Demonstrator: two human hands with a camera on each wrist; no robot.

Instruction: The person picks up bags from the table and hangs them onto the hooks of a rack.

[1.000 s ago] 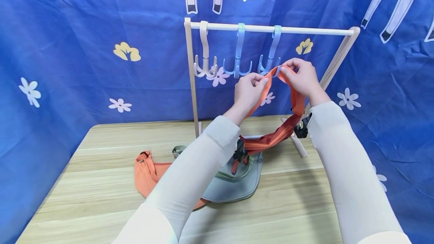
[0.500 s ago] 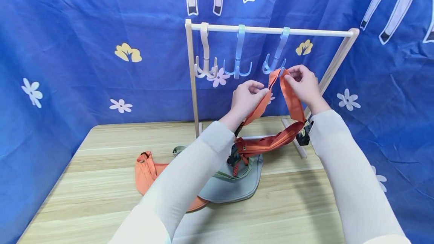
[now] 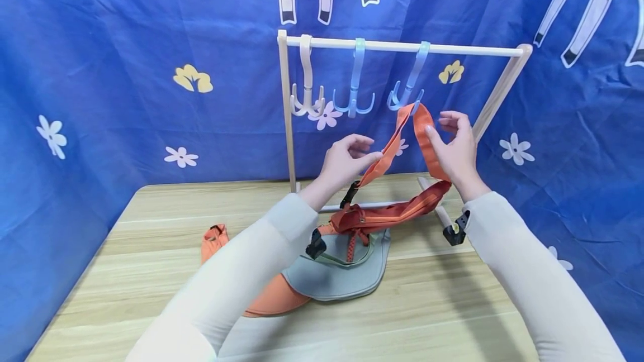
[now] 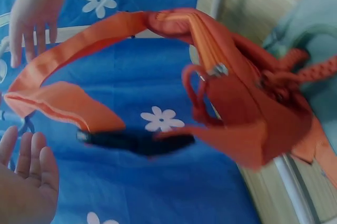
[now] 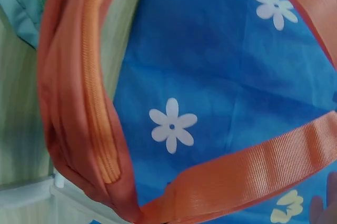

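Note:
A red-orange waist bag (image 3: 397, 215) hangs by its orange strap (image 3: 427, 147) from the right blue hook hanger (image 3: 413, 77). A black buckle (image 3: 349, 194) sits on the strap's left side; the left wrist view shows it blurred. My left hand (image 3: 347, 162) is beside the left run of strap, fingers loosely extended; in the left wrist view the hand (image 4: 29, 182) is apart from it. My right hand (image 3: 457, 147) is by the right run, thumb near the strap and fingers spread. In the right wrist view the bag's zipper (image 5: 97, 82) shows, with fingertips at the lower right edge.
A white rail (image 3: 468, 49) on wooden posts also carries a beige hook hanger (image 3: 307, 80) and a middle blue hook hanger (image 3: 356, 80). On the wooden table (image 3: 126, 272) lie a grey-green bag (image 3: 337, 281) and an orange bag (image 3: 276, 298), partly behind my left sleeve.
Both hands have let go of the strap and moved down and apart. The strap now hangs on the hook, which slid right along the rail earlier; the bag hangs slightly lower.

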